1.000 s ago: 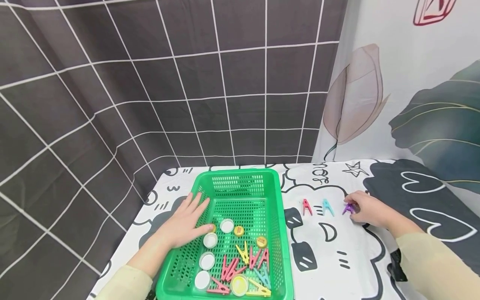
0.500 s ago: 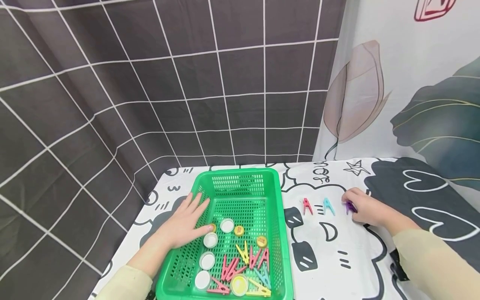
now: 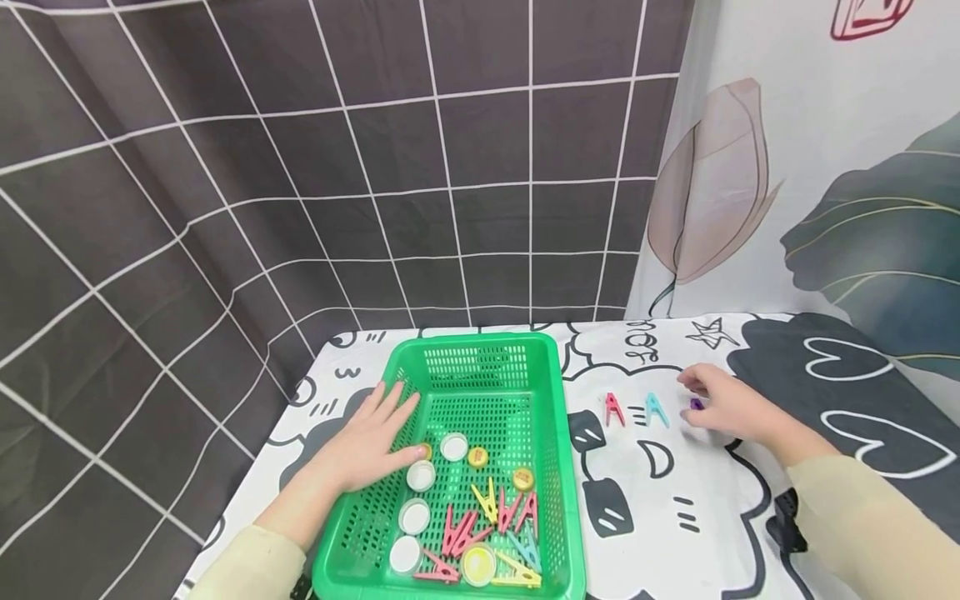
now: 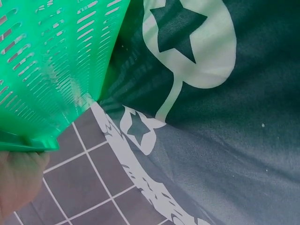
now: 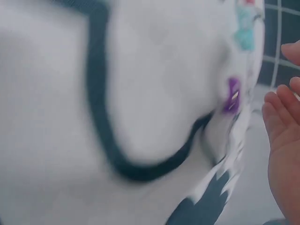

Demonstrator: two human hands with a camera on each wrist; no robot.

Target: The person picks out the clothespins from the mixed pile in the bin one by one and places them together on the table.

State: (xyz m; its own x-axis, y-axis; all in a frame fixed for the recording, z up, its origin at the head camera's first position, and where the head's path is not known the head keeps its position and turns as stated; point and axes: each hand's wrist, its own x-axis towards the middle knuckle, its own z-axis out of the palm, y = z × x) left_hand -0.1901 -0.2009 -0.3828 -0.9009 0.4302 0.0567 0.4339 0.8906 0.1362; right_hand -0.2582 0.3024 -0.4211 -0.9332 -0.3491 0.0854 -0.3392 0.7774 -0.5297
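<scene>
Currently, right hand (image 3: 726,410): held over the purple clip (image 5: 232,96), fingers parted, nothing gripped; a gap between fingers and clip is seen in the right wrist view.
Purple clip: laid on the worktop (image 3: 652,550), beneath the right hand, mostly covered by it in the head view.
Teal clip (image 3: 656,410): set just left of the right hand, legs pointed toward the person.
Red clip (image 3: 613,409): placed one further left, between teal clip and basket; not touched.
Left hand (image 3: 365,447): rested over the left side of the green basket (image 3: 568,475), fingers spread and straight, not clamped; well apart from the right hand.
Left thumb: extended inside the basket, a gold cap partly covered by its tip; contact cannot be told.
Basket contents, right of the left hand: white caps (image 3: 414,517), gold caps (image 3: 477,457), a yellow-centred lid (image 3: 478,565), plus pink, yellow and blue clips jumbled at the near end.
Sleeves: pale yellow (image 3: 251,567), a dark band (image 3: 786,521) worn at the right wrist.
Beyond both hands: dark grid curtain (image 3: 487,142); floral curtain (image 3: 720,192) hung beyond the right one.
</scene>
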